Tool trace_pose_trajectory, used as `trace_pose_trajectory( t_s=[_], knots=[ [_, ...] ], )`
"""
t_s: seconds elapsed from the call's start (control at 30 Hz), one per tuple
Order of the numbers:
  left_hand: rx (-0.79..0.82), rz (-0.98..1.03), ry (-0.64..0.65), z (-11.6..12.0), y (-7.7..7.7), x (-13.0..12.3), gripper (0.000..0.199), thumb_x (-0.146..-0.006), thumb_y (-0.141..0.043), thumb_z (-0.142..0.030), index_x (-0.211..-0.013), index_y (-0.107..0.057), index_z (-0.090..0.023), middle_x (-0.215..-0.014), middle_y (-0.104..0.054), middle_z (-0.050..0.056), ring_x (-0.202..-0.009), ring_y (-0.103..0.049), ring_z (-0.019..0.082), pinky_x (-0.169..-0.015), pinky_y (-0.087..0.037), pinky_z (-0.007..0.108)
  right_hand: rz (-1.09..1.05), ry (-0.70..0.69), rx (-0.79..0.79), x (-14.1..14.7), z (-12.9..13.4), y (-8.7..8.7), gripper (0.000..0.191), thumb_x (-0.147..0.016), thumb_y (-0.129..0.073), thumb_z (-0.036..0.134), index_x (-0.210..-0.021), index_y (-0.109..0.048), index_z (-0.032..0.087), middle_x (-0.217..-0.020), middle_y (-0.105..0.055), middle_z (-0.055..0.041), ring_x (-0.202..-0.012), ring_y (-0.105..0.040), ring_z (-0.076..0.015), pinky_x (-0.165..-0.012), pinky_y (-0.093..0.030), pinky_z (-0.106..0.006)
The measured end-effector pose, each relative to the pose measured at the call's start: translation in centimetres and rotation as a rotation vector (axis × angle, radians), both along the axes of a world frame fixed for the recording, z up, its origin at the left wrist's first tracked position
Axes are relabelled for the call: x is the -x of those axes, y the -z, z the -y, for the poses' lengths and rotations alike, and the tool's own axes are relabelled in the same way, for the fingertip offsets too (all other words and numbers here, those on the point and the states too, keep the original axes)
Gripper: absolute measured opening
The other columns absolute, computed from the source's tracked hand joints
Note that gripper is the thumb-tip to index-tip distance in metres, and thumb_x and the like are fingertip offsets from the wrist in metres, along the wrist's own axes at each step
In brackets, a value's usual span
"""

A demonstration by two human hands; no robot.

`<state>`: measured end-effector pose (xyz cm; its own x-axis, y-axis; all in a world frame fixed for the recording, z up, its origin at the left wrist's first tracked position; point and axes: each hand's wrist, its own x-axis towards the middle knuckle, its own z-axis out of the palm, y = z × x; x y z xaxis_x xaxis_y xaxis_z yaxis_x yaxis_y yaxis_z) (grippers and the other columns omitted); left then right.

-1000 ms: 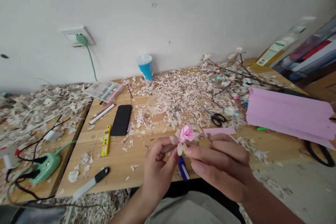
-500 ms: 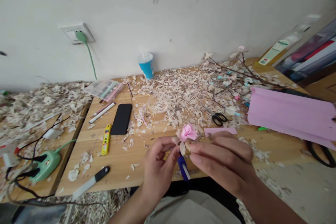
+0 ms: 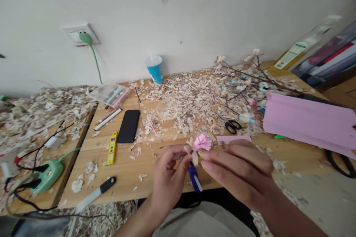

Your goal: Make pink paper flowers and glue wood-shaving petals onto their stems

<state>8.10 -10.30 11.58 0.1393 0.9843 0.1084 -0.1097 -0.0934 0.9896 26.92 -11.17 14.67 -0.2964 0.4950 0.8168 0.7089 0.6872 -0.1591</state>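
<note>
A handmade flower [image 3: 202, 142] with a pink crinkled paper centre and pale dried petals is held up over the table's front edge. My left hand [image 3: 171, 170] pinches it from the left between thumb and fingers. From the right, the fingertips of my right hand [image 3: 240, 168] are closed at its lower petals; whatever small piece lies between them is hidden. One pale petal [image 3: 195, 158] hangs down between the hands. Below the flower lies a blue tool [image 3: 194, 179] with a whitish part, partly covered by my hands.
Dried petals [image 3: 191, 96] litter the wooden table. Black-handled scissors [image 3: 233, 126], pink paper [image 3: 306, 120] and flowering twigs [image 3: 258, 76] are to the right. A phone [image 3: 128, 126], yellow blade case [image 3: 112, 148], black-handled knife [image 3: 96, 193] and green power strip [image 3: 48, 176] lie left. A blue cup [image 3: 155, 70] stands behind.
The flower has shifted very slightly to the right and down along with both hands. The grip of each hand looks the same.
</note>
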Motion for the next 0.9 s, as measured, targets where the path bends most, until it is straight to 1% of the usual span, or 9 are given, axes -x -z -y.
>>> trace_pose_trajectory(
  t_s=[0.07, 0.1, 0.23, 0.3, 0.37, 0.43, 0.5, 0.7, 0.9],
  knots=[
    [0.017, 0.006, -0.012, -0.1, 0.0, 0.0, 0.012, -0.090, -0.070, -0.029, -0.095, -0.068, -0.018, -0.090, -0.077, 0.006, -0.084, -0.075, 0.015, -0.072, -0.058, 0.018, 0.108, -0.028, -0.155, -0.2, -0.1, -0.2, 0.022, -0.081, -0.080, 0.023, -0.100, -0.072, 0.031, -0.116, -0.071, 0.0034, -0.091, -0.058, -0.0133, -0.080, -0.060, -0.028],
    [0.025, 0.014, -0.023, -0.2, 0.0, 0.0, 0.013, -0.090, -0.071, -0.029, -0.094, -0.067, -0.018, -0.089, -0.077, 0.006, -0.083, -0.075, 0.015, -0.072, -0.058, 0.018, 0.122, -0.024, -0.190, -0.3, -0.1, -0.2, 0.022, -0.078, -0.082, 0.020, -0.095, -0.073, 0.030, -0.116, -0.069, 0.0019, -0.090, -0.057, -0.0141, -0.079, -0.061, -0.029],
    [0.021, 0.054, -0.074, -0.4, -0.1, -0.1, 0.012, -0.088, -0.072, -0.029, -0.088, -0.066, -0.018, -0.078, -0.075, 0.002, -0.073, -0.072, 0.012, -0.065, -0.055, 0.015, -0.001, 0.038, -0.183, -0.4, 0.7, 0.5, 0.033, -0.067, -0.086, 0.007, -0.089, -0.071, 0.027, -0.107, -0.065, 0.0009, -0.085, -0.056, -0.0139, -0.078, -0.060, -0.030],
    [0.011, 0.067, -0.087, -0.6, -0.2, -0.1, 0.013, -0.089, -0.072, -0.029, -0.087, -0.066, -0.018, -0.073, -0.073, 0.001, -0.067, -0.070, 0.011, -0.060, -0.053, 0.015, -0.046, 0.044, -0.106, -0.1, 0.9, 0.7, 0.030, -0.072, -0.081, 0.007, -0.094, -0.070, 0.024, -0.100, -0.067, -0.0016, -0.085, -0.061, -0.0157, -0.074, -0.060, -0.031],
    [0.010, 0.079, -0.087, -0.7, -0.4, -0.3, 0.015, -0.088, -0.072, -0.032, -0.088, -0.066, -0.018, -0.072, -0.074, 0.001, -0.065, -0.070, 0.012, -0.060, -0.053, 0.017, -0.090, 0.039, 0.042, 0.6, 0.7, 0.6, 0.025, -0.080, -0.074, 0.008, -0.101, -0.068, 0.021, -0.093, -0.070, -0.0036, -0.085, -0.065, -0.0176, -0.074, -0.059, -0.033],
    [0.000, 0.092, -0.088, -0.8, -0.6, -0.5, 0.018, -0.087, -0.073, -0.034, -0.087, -0.065, -0.018, -0.073, -0.075, 0.002, -0.065, -0.071, 0.014, -0.060, -0.054, 0.020, -0.143, 0.039, 0.184, 1.3, 0.4, 0.2, 0.025, -0.084, -0.070, 0.009, -0.106, -0.065, 0.020, -0.091, -0.070, -0.0044, -0.085, -0.067, -0.0181, -0.076, -0.058, -0.034],
    [-0.023, 0.098, -0.096, -0.9, -0.9, -0.6, 0.020, -0.086, -0.075, -0.035, -0.084, -0.065, -0.018, -0.072, -0.075, 0.003, -0.063, -0.071, 0.014, -0.060, -0.054, 0.020, -0.192, 0.032, 0.259, 1.9, 0.0, -0.1, 0.024, -0.086, -0.069, 0.010, -0.107, -0.063, 0.021, -0.091, -0.070, -0.0043, -0.086, -0.067, -0.0179, -0.076, -0.058, -0.033],
    [-0.053, 0.060, -0.152, -1.0, -1.1, -0.8, 0.025, -0.082, -0.078, -0.040, -0.080, -0.067, -0.018, -0.067, -0.073, 0.001, -0.057, -0.068, 0.013, -0.056, -0.055, 0.020, -0.269, -0.041, 0.312, 2.7, -0.2, -1.0, 0.018, -0.089, -0.066, 0.012, -0.104, -0.063, 0.022, -0.090, -0.070, -0.0042, -0.085, -0.068, -0.0167, -0.073, -0.057, -0.030],
    [-0.014, 0.078, -0.147, -0.8, -0.3, -0.8, 0.018, -0.083, -0.077, -0.032, -0.083, -0.066, -0.018, -0.070, -0.075, 0.002, -0.060, -0.071, 0.014, -0.056, -0.055, 0.020, -0.285, -0.028, 0.311, 3.1, 0.2, -1.4, 0.012, -0.088, -0.067, 0.013, -0.096, -0.065, 0.021, -0.084, -0.070, -0.0029, -0.079, -0.068, -0.0150, -0.070, -0.058, -0.028]
  ],
)
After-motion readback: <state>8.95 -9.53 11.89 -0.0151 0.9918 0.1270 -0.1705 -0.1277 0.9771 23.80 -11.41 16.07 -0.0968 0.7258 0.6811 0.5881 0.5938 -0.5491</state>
